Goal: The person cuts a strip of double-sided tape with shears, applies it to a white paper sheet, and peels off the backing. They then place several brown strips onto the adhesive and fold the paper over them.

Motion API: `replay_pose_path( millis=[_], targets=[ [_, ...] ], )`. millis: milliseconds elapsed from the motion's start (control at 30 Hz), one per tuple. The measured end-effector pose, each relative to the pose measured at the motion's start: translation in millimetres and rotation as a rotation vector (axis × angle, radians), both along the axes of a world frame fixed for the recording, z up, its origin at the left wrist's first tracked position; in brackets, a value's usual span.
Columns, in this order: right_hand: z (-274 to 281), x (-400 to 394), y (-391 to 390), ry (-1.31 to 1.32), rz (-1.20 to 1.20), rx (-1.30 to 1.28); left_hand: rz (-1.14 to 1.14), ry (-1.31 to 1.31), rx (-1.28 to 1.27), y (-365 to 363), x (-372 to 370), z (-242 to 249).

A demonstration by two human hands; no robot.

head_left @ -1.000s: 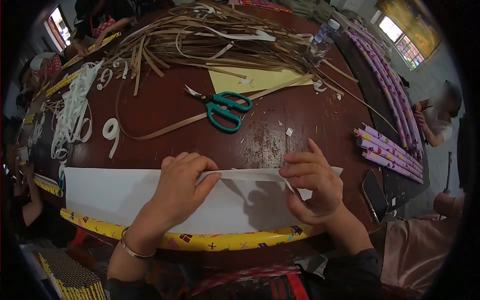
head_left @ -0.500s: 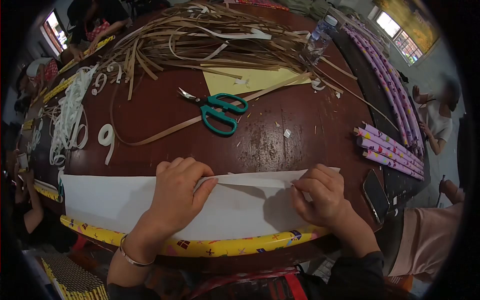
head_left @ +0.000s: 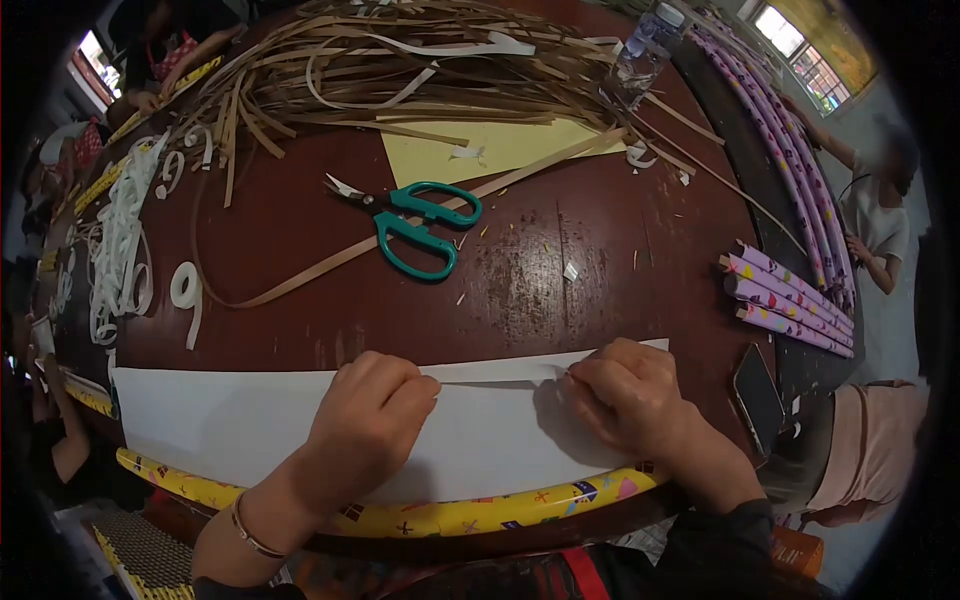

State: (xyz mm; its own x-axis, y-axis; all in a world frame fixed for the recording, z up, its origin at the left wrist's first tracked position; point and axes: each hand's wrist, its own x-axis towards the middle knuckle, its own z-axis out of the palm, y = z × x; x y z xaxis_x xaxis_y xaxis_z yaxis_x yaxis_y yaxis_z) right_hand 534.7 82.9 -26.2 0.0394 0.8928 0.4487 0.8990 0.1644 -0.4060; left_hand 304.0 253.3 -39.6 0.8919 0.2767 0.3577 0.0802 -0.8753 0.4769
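Note:
A long sheet of wrapping paper (head_left: 480,430) lies white side up along the near table edge, its yellow printed side (head_left: 450,517) curling up at the front. The far edge of the sheet is turned over in a narrow fold between my hands. My left hand (head_left: 372,415) is closed on that folded edge, fingers curled. To its right, my right hand (head_left: 630,395) pinches the same edge between thumb and fingers. Beyond them rest scissors with teal handles (head_left: 420,230), blades parted, touching a long brown strip (head_left: 320,272).
Brown strips (head_left: 400,75) are heaped at the back beside a plastic bottle (head_left: 640,60) and yellow paper (head_left: 420,155). White tape (head_left: 185,285) and tangled white strips (head_left: 118,240) lie left. Pink patterned rolls (head_left: 790,305) and a phone (head_left: 757,400) are right. Other people sit around.
The fold between my hands looks narrower and flatter, and my left fingers have curled in more. The view has shifted slightly. A person at right now reaches an arm toward the long pink rolls.

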Motion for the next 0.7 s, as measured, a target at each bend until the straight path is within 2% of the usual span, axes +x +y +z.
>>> replay_pose_path(
  millis=[133, 533, 700],
  targets=[
    [-2, 5, 0, -0.097, 0.007, -0.040, 0.015, 0.065, 0.049, 0, -1, 1],
    [-11, 7, 2, -0.081, -0.002, -0.093, -0.047, 0.179, 0.184, 0, -8, -7],
    [-11, 7, 5, -0.088, -0.004, -0.094, -0.055, 0.225, 0.163, -1, -9, 1]
  ],
)
